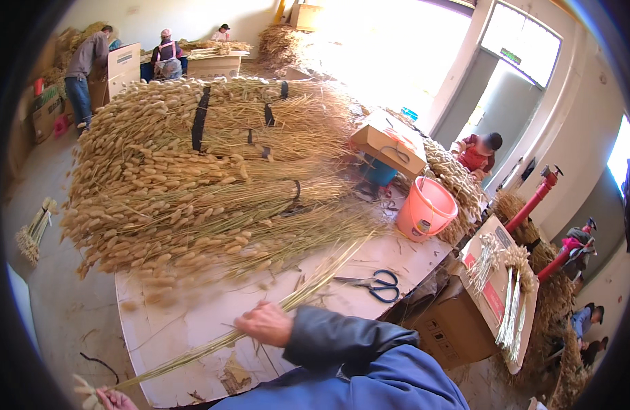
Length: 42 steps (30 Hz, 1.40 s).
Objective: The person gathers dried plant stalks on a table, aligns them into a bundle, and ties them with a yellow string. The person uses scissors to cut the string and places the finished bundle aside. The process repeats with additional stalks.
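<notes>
My right hand, in a dark sleeve, is closed around the long pale-green stems of a thin bunch of dried bunny-tail grass above the table's near part. At the lower left edge my left hand holds the same bunch just by its fluffy heads. Scissors with dark blue handles lie on the table to the right of my right hand. Beyond both hands, a large heap of dried bunny-tail grass covers the table, its heads to the left and stems to the right, some bundles bound with black straps.
A pink bucket stands at the table's right edge, beside an open cardboard box on a blue bucket. Small bundles lie on a carton at right. Another bundle lies left. Several people work farther off.
</notes>
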### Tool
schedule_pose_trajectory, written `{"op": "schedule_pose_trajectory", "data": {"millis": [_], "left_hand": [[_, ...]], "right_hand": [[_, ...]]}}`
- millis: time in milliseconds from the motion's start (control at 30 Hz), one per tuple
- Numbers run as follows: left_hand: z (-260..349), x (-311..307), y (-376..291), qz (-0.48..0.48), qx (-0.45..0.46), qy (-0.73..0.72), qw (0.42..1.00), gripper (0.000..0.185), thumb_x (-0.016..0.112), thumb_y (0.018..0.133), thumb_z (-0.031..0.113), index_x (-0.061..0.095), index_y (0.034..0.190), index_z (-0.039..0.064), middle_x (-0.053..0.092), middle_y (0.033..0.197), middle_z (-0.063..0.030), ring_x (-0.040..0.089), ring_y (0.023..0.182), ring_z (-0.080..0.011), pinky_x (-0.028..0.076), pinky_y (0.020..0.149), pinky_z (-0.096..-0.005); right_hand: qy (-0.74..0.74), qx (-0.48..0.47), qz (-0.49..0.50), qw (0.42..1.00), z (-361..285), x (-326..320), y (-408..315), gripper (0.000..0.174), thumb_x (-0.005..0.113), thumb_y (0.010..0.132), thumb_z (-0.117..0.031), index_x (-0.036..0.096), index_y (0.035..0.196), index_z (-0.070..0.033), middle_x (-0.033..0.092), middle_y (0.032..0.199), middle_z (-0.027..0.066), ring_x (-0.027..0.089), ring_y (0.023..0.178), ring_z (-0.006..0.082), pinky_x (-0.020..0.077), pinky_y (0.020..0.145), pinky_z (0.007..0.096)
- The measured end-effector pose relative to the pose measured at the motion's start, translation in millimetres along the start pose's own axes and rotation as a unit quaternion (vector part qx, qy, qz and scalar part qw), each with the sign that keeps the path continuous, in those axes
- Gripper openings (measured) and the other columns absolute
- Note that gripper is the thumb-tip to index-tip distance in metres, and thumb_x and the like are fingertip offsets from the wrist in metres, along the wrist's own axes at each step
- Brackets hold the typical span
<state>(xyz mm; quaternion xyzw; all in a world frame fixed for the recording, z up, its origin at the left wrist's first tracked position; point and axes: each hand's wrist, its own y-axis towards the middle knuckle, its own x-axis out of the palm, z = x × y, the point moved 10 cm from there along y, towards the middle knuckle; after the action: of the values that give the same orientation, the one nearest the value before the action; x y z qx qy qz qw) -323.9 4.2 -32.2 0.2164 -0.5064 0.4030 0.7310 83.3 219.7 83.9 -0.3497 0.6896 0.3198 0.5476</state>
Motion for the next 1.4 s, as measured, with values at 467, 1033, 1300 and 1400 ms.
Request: {"op": "schedule_pose_trajectory", "data": {"millis": [467,1033,1300,1400], "left_hand": [[-244.2,44.4,-94.6,0.073,-0.263,0.190,0.943,0.011,0.065,0.083,0.015,0.057,0.076,0.012,0.055,0.061,0.0026,0.052,0.050,-0.0055,0.042,0.045,-0.0174],[-257.7,86.3,-111.7,-0.007,-0.257,0.204,0.945,0.017,0.067,0.082,0.021,0.059,0.091,0.009,0.057,0.084,0.0004,0.054,0.076,-0.0079,0.045,0.056,-0.0233],[-296.4,100.5,-118.8,-0.039,-0.360,0.043,0.931,0.024,0.046,0.094,0.033,0.047,0.082,0.012,0.029,0.054,0.0049,0.029,0.047,-0.0069,0.026,0.040,-0.0224],[-299.9,84.6,-118.7,0.009,-0.371,0.097,0.924,0.027,0.045,0.094,0.037,0.047,0.078,0.015,0.021,0.049,0.0048,0.021,0.042,-0.0064,0.019,0.035,-0.0217]], "right_hand": [[-0.220,0.390,-0.166,0.879,158.7,-39.2,-147.6,0.046,0.071,0.069,-0.028,0.054,0.110,-0.015,0.059,0.106,0.0074,0.050,0.107,0.0278,0.0307,0.093,0.0520],[0.152,-0.004,0.018,0.988,-35.8,59.5,45.0,0.009,0.056,0.078,-0.011,0.052,0.086,-0.009,0.060,0.075,0.0113,0.060,0.063,0.0325,0.0455,0.051,0.0429],[0.088,-0.014,-0.014,0.996,-31.7,81.3,42.3,0.011,0.052,0.074,-0.010,0.051,0.085,-0.012,0.058,0.070,0.0054,0.061,0.069,0.0254,0.0456,0.059,0.0389],[0.116,-0.037,0.058,0.991,-6.8,44.9,40.4,0.010,0.053,0.075,-0.008,0.054,0.085,-0.010,0.057,0.070,0.0077,0.058,0.069,0.0270,0.0446,0.060,0.0390]]}}
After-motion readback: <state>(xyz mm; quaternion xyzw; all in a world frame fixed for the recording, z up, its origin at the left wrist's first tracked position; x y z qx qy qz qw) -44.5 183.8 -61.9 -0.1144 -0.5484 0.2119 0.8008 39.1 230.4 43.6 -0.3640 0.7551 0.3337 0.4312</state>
